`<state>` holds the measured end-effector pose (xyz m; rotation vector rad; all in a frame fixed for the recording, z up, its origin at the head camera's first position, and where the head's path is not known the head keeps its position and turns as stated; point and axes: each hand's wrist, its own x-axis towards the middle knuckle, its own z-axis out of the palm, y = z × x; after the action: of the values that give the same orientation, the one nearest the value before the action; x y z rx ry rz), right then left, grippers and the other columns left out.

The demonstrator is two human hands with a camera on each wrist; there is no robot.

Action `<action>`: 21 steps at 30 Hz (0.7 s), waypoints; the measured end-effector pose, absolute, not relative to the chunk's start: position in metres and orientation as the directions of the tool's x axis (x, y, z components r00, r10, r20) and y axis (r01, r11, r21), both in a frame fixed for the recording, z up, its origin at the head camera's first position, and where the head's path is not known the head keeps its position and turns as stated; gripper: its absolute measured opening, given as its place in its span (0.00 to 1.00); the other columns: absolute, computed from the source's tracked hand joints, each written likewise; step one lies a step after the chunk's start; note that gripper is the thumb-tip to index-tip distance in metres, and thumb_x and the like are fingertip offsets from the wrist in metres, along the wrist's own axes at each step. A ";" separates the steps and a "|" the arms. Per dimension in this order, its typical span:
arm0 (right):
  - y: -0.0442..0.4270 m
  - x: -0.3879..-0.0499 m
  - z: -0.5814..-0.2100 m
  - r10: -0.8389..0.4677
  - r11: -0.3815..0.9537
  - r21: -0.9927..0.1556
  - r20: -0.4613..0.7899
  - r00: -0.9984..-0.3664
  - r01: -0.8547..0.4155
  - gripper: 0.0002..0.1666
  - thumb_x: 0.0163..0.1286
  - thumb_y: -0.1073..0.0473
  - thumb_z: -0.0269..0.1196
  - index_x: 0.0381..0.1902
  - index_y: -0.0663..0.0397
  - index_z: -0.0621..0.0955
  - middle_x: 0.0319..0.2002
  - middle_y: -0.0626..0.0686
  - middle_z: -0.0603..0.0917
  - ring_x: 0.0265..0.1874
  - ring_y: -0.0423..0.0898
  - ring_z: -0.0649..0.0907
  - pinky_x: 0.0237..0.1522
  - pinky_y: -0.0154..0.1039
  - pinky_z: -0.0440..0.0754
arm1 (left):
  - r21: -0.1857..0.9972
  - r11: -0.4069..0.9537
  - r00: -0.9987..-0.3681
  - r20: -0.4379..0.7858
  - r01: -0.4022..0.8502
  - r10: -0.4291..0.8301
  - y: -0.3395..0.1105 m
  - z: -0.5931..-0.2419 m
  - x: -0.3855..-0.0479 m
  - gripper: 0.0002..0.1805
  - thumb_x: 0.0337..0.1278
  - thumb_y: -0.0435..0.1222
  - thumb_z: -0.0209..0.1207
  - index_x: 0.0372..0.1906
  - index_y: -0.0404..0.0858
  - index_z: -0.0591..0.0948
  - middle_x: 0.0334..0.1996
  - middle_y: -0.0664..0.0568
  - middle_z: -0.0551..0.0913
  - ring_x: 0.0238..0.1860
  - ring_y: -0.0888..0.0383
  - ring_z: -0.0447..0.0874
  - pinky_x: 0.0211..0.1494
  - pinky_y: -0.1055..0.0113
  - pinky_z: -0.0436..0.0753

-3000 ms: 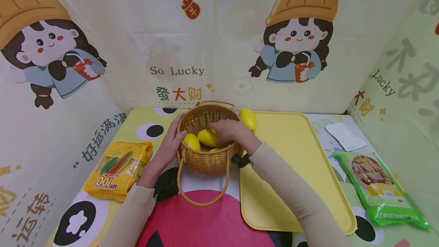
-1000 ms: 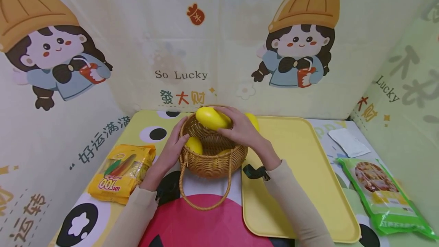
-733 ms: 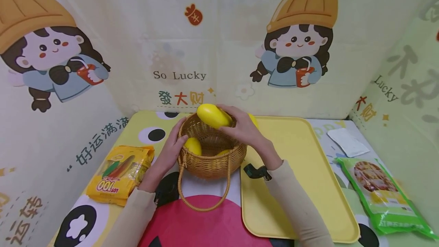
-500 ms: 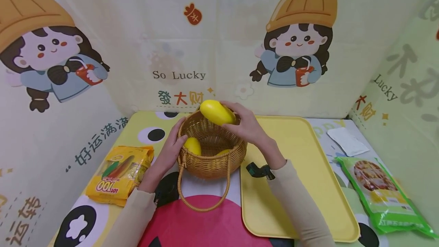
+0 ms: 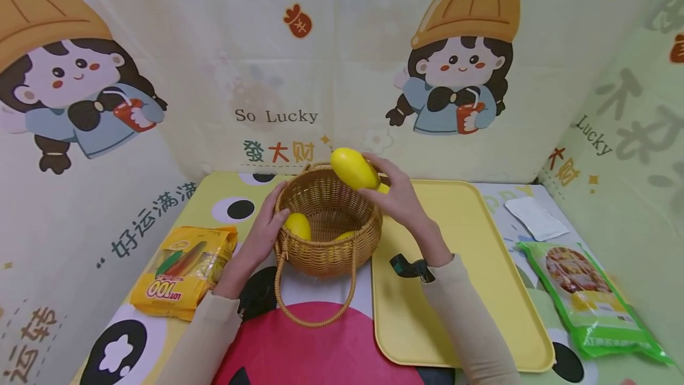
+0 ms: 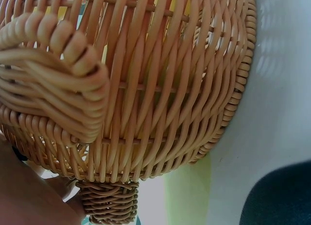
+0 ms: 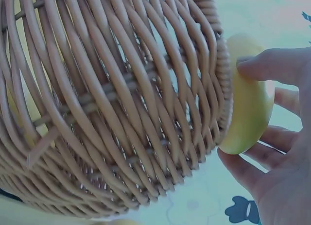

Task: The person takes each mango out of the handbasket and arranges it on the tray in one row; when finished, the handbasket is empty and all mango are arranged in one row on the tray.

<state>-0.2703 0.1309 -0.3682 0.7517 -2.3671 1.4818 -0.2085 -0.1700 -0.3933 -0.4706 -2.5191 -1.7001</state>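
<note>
My right hand (image 5: 398,195) pinches a smooth yellow mango (image 5: 352,168) above the right back rim of a woven wicker basket (image 5: 320,257). In the right wrist view, thumb and fingertips lie on opposite sides of this mango (image 7: 248,103), beyond the basket's rim. My left hand (image 5: 267,218) grips the basket's left rim, thumb over the edge. Inside are a mango at the left (image 5: 298,226) and part of another yellow one (image 5: 344,234). A further yellow fruit (image 5: 383,188) shows partly behind my right hand. The left wrist view is mostly wicker wall (image 6: 160,89).
A yellow tray (image 5: 427,319) lies right of the basket, under my right forearm. An orange snack bag (image 5: 181,272) lies at the left. Far right are a green food bag (image 5: 588,296) and a white packet (image 5: 536,218). The basket's handle (image 5: 315,324) hangs toward me.
My right hand has lifted a mango out of the basket, and it has moved up and to the right, over the rim. My left hand keeps hold of the basket.
</note>
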 end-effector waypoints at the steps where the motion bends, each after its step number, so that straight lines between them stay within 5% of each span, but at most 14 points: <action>1: 0.132 -0.270 -0.369 -0.280 0.345 -0.768 0.465 -0.840 -0.540 0.41 0.62 0.56 0.71 0.72 0.39 0.70 0.69 0.48 0.74 0.63 0.51 0.75 0.62 0.57 0.77 | 0.895 0.342 -0.951 0.223 0.287 0.215 -0.170 -0.393 -0.208 0.34 0.75 0.36 0.45 0.80 0.41 0.49 0.79 0.42 0.49 0.78 0.40 0.52 0.77 0.40 0.59; 17: 0.156 -0.273 -0.373 -0.155 0.412 -0.774 0.460 -0.874 -0.481 0.40 0.63 0.56 0.70 0.72 0.40 0.70 0.67 0.52 0.75 0.61 0.52 0.75 0.62 0.57 0.77 | 0.896 0.335 -0.950 0.227 0.289 0.212 -0.174 -0.407 -0.215 0.34 0.76 0.40 0.44 0.80 0.48 0.49 0.80 0.46 0.48 0.78 0.42 0.51 0.75 0.39 0.60; 21: 0.160 -0.274 -0.376 -0.124 0.410 -0.788 0.451 -0.884 -0.460 0.40 0.63 0.56 0.70 0.72 0.42 0.70 0.67 0.54 0.75 0.61 0.54 0.76 0.62 0.58 0.76 | 0.899 0.339 -0.952 0.212 0.278 0.220 -0.169 -0.393 -0.208 0.34 0.75 0.36 0.44 0.80 0.41 0.48 0.79 0.41 0.47 0.78 0.39 0.51 0.75 0.38 0.61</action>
<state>-0.2743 0.1603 -0.3763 0.5053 -2.3483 1.4643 -0.2076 -0.1693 -0.3926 -0.4706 -2.5270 -1.7126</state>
